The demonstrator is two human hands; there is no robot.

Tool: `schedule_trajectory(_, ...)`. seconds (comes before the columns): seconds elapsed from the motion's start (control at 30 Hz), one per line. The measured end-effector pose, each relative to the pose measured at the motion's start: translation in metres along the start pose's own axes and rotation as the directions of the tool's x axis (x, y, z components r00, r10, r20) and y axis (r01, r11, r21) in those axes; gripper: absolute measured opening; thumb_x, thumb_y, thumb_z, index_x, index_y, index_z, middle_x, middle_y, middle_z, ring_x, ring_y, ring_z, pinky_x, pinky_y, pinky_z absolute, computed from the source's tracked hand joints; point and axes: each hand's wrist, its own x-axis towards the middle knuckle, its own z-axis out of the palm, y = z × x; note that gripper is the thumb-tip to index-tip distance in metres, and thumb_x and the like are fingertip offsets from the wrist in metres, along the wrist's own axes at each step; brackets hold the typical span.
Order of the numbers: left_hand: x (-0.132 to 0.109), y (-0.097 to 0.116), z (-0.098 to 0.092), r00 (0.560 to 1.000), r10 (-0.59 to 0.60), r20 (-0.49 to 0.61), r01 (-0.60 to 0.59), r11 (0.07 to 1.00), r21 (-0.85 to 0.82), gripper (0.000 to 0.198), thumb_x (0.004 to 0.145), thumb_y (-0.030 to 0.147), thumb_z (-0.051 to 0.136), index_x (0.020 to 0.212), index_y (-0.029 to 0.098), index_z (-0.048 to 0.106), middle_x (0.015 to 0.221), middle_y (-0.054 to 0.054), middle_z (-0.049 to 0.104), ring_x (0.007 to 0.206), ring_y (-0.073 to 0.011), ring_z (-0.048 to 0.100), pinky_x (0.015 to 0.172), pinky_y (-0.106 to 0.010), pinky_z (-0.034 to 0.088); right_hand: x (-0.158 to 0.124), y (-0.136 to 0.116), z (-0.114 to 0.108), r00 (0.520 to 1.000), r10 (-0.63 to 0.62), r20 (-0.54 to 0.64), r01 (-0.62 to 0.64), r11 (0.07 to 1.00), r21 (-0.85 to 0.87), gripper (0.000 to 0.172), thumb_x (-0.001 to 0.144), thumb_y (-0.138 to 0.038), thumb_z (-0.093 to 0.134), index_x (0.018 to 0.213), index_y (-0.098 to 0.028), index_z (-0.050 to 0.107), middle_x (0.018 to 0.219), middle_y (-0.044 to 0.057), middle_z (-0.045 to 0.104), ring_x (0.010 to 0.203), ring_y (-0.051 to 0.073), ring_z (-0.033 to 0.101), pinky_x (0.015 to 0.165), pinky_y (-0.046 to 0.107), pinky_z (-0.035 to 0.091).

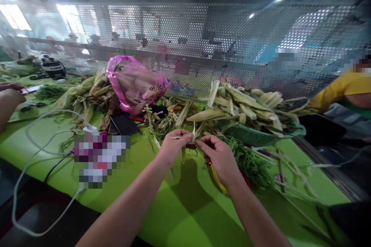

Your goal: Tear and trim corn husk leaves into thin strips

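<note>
Over the green table (pixel 162 200), my left hand (pixel 174 146) is closed, pinching a pale strip of corn husk (pixel 194 128) between thumb and fingers. One end of the strip sticks up, and other narrow ends hang below. My right hand (pixel 217 154) meets it from the right, its thumb and forefinger pinched on the same husk piece. Just beyond my fingers lie loose dry husks (pixel 210 115). Partly hidden by my right hand is a tool with a yellow curved handle (pixel 217 179); its kind cannot be made out.
A green basket (pixel 261 135) heaped with husks (pixel 246 104) stands at right, green stringy strands (pixel 252 168) before it. Behind are a pink plastic bag (pixel 136 85) and a dark phone (pixel 124 123). White cables (pixel 27 170) loop left. Another person's hand (pixel 10 94) and a yellow sleeve (pixel 333 88) flank the table.
</note>
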Motion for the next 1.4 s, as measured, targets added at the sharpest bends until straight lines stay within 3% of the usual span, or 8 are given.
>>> schedule_trajectory(0.27,0.001,0.0,-0.005,0.998,0.018,0.052,-0.017,1.0,-0.015,0.04,0.063,0.049,0.077,0.073,0.014,0.061,0.059,0.002,0.056,0.051,-0.0069,0.05,0.054,-0.021,0.038,0.007,0.01,-0.006,0.995,-0.005,-0.095,0.011,0.998,0.061,0.029,0.07,-0.044,0.071,0.071,-0.018,0.059,0.061,-0.002,0.053,0.054,0.012,0.045,0.049,0.023,0.037)
schedule_trajectory(0.43,-0.002,0.001,-0.001,0.996,-0.014,0.09,0.01,0.999,0.035,0.042,0.059,0.05,0.079,0.069,0.014,0.06,0.059,0.003,0.053,0.052,-0.0068,0.046,0.054,-0.021,0.036,0.003,0.003,-0.004,0.999,0.005,0.044,-0.015,0.971,0.237,0.034,0.072,-0.043,0.073,0.093,-0.018,0.065,0.088,0.005,0.067,0.077,0.019,0.06,0.068,0.03,0.05)
schedule_trajectory(0.5,-0.004,0.0,0.0,0.989,-0.033,0.144,0.026,0.998,0.052,0.041,0.061,0.05,0.077,0.07,0.014,0.061,0.06,0.002,0.053,0.054,-0.0067,0.045,0.055,-0.021,0.036,0.001,-0.001,-0.003,0.997,0.003,0.08,-0.026,0.956,0.293,0.031,0.072,-0.043,0.073,0.089,-0.018,0.066,0.088,0.005,0.067,0.079,0.019,0.061,0.072,0.031,0.05)
schedule_trajectory(0.8,-0.009,0.006,0.005,0.973,-0.142,0.181,0.13,0.988,0.08,0.02,0.065,0.026,0.07,0.079,0.016,0.059,0.061,0.002,0.055,0.052,-0.0064,0.044,0.052,-0.02,0.028,0.007,0.004,-0.004,0.992,-0.024,-0.126,0.063,0.946,0.318,0.025,0.067,-0.039,0.078,0.071,-0.018,0.065,0.077,0.001,0.065,0.068,0.015,0.057,0.068,0.029,0.046)
schedule_trajectory(1.0,-0.012,0.01,0.004,0.961,-0.098,0.257,0.029,0.965,0.26,0.019,0.067,0.028,0.067,0.082,0.018,0.062,0.059,0.003,0.051,0.056,-0.0097,0.045,0.056,-0.022,0.032,0.011,0.008,-0.01,0.975,-0.066,-0.213,0.106,0.977,0.182,0.025,0.07,-0.04,0.073,0.077,-0.018,0.064,0.075,0.002,0.061,0.068,0.016,0.055,0.068,0.031,0.046)
schedule_trajectory(1.1,-0.007,0.001,0.001,0.973,-0.013,0.229,-0.087,0.903,0.421,0.014,0.068,0.024,0.063,0.081,0.019,0.063,0.066,0.001,0.056,0.064,-0.0121,0.048,0.061,-0.023,0.035,0.009,0.005,-0.015,0.948,-0.26,-0.181,0.243,0.963,-0.112,0.034,0.073,-0.036,0.07,0.103,-0.02,0.065,0.094,0.006,0.063,0.084,0.021,0.057,0.078,0.036,0.045)
schedule_trajectory(1.23,0.0,-0.015,-0.001,0.952,0.109,0.285,-0.238,0.851,0.469,0.018,0.067,0.016,0.06,0.085,0.018,0.061,0.075,0.0,0.058,0.069,-0.0136,0.05,0.064,-0.024,0.038,0.002,-0.007,-0.015,0.841,-0.539,0.051,0.506,0.749,-0.428,0.026,0.078,-0.026,0.066,0.104,-0.028,0.069,0.117,0.006,0.06,0.112,0.026,0.049,0.097,0.043,0.036)
schedule_trajectory(1.4,0.0,-0.021,-0.001,0.918,0.22,0.33,-0.363,0.804,0.471,0.027,0.062,0.007,0.056,0.087,0.017,0.054,0.083,0.0,0.053,0.072,-0.0123,0.047,0.063,-0.023,0.035,0.0,-0.009,-0.008,0.828,-0.515,0.224,0.558,0.714,-0.422,0.016,0.078,-0.023,0.067,0.093,-0.027,0.07,0.097,0.005,0.066,0.1,0.025,0.054,0.087,0.038,0.041)
